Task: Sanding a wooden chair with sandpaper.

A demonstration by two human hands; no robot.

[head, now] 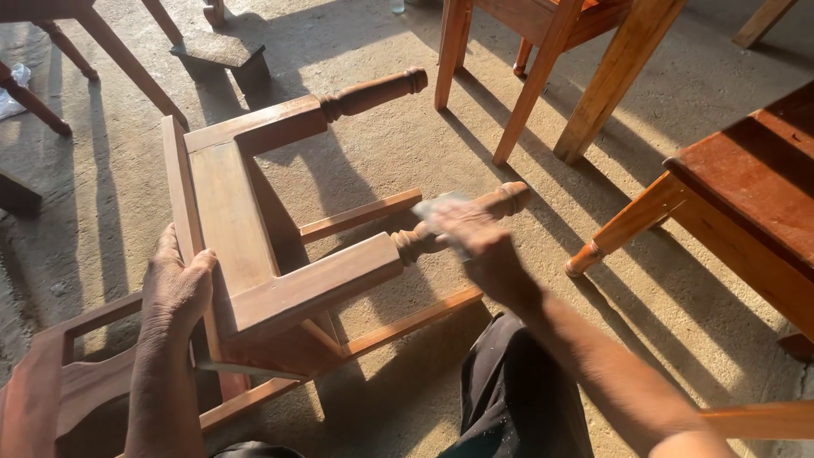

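— What do you have in view?

— I see a wooden chair (254, 254) lying tipped on its side on the concrete floor (365, 144), its turned legs pointing away from me. My left hand (175, 284) rests on the seat frame, fingers curled over its edge and gripping it.

— And the right?

— My right hand (475, 242) sits on the nearer turned leg (504, 199), close to its rounded end. The fingers are closed down over a pale scrap, probably sandpaper (441, 206), pressed against the wood. The hand is blurred, so I cannot tell how tightly.

— What's around you?

— A second chair (543, 51) stands beyond the far leg, a reddish wooden table (746, 187) is to my right, and a small wooden block (222, 51) lies on the floor at the top.
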